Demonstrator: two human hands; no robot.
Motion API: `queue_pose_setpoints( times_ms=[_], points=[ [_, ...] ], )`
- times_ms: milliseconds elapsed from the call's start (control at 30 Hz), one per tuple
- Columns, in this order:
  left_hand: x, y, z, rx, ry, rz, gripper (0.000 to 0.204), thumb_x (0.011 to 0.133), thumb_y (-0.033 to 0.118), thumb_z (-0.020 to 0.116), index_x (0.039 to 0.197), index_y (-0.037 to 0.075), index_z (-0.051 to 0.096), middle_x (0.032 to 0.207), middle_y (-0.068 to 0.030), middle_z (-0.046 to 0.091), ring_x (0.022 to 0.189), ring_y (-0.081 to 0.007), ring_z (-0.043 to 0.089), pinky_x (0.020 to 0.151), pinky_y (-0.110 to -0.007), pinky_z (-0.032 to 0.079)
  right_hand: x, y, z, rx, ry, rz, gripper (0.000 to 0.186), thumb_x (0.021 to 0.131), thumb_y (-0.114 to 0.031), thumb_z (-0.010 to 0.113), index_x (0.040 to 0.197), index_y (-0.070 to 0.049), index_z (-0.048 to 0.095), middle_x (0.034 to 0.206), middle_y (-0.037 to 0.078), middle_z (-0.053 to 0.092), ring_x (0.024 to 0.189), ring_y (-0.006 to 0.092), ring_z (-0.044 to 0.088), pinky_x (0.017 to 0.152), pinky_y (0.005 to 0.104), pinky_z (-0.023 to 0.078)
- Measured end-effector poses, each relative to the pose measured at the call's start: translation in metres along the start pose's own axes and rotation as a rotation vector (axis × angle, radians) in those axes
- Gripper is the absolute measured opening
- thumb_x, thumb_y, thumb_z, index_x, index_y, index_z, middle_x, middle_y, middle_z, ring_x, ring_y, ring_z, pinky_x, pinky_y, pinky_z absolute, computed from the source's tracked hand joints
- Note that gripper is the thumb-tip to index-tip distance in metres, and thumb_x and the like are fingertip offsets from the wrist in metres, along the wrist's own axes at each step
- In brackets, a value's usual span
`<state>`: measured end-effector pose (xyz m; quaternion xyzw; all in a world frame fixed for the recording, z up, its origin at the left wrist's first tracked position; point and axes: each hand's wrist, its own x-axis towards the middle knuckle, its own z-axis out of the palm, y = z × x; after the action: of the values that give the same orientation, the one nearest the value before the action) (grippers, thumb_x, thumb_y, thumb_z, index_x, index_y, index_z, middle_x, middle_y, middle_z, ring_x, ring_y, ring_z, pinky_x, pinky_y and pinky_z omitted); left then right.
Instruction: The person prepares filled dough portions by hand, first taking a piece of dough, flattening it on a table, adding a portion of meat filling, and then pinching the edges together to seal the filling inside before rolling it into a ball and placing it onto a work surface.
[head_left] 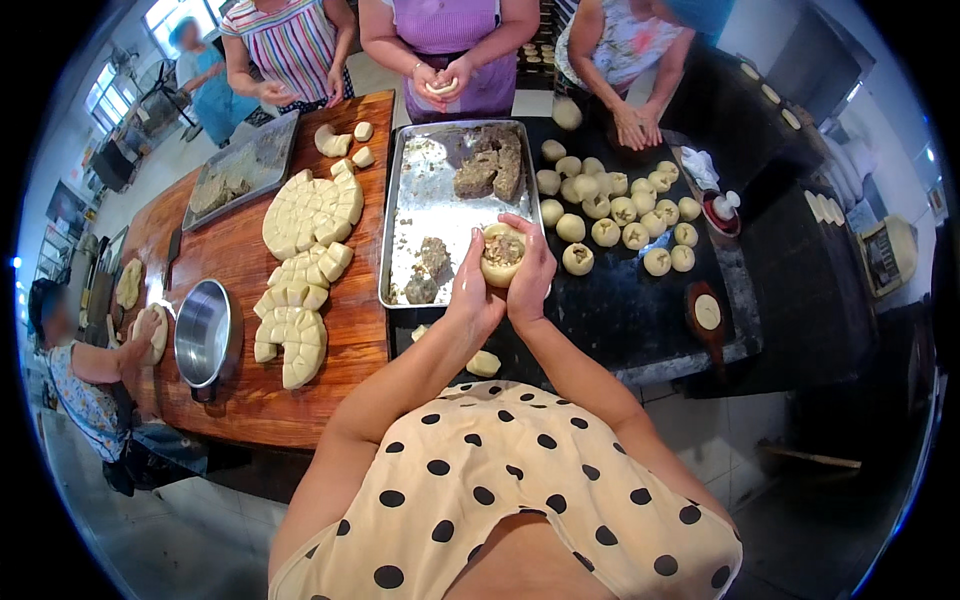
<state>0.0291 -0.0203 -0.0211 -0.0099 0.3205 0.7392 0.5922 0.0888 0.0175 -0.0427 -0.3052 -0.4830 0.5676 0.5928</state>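
Between my two cupped hands sits a round of pale dough (503,272), its top open on a brown, crumbly filling. My left hand (472,288) curves round one side of it, and my right hand (533,272) wraps the other with its fingers bent over the rim. Both are just above the near right corner of a metal tray (425,175). In that tray lie a big slab of brown filling (490,168) and smaller lumps (430,262). Close to my left wrist, a piece of dough (484,363) rests on the dark surface.
Several filled dough balls (605,232) cover the black tabletop (640,330) to the right, near a wooden paddle (707,312). Leftward, cut dough pieces (312,215), a steel bowl (203,335) and a second tray (245,165) occupy the wooden table (160,240). Co-workers surround the tables.
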Motion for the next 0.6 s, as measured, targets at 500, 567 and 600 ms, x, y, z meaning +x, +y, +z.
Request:
queue_pose_setpoints(
  times_ms=[500,567,600],
  points=[
    [-0.012,0.001,0.010,0.625,-0.169,0.473,0.027,0.102,0.024,0.056,0.120,0.003,0.059,0.107,-0.0043,0.062,0.098,-0.0107,0.059,0.087,-0.026,0.049,-0.004,-0.005,0.004,-0.111,0.048,-0.244,0.034,0.106,-0.017,0.039,0.122,0.002,0.063,0.123,0.013,0.064,0.112,0.0242,0.059,0.102,0.0352,0.042],
    [-0.007,0.001,0.009,0.672,-0.225,0.485,0.028,0.101,0.022,0.057,0.122,0.004,0.057,0.108,-0.0040,0.062,0.099,-0.0107,0.059,0.086,-0.026,0.049,-0.002,-0.004,0.004,-0.098,0.052,-0.216,0.034,0.106,-0.017,0.039,0.120,0.002,0.064,0.122,0.012,0.065,0.112,0.0231,0.059,0.102,0.0348,0.043],
    [-0.005,0.002,0.008,0.693,-0.250,0.494,0.028,0.101,0.022,0.058,0.123,0.004,0.057,0.109,-0.0039,0.061,0.100,-0.0107,0.058,0.086,-0.026,0.049,-0.001,-0.004,0.005,-0.092,0.050,-0.202,0.035,0.106,-0.017,0.039,0.119,0.002,0.065,0.121,0.012,0.065,0.112,0.0226,0.059,0.101,0.0346,0.043]
  ],
)
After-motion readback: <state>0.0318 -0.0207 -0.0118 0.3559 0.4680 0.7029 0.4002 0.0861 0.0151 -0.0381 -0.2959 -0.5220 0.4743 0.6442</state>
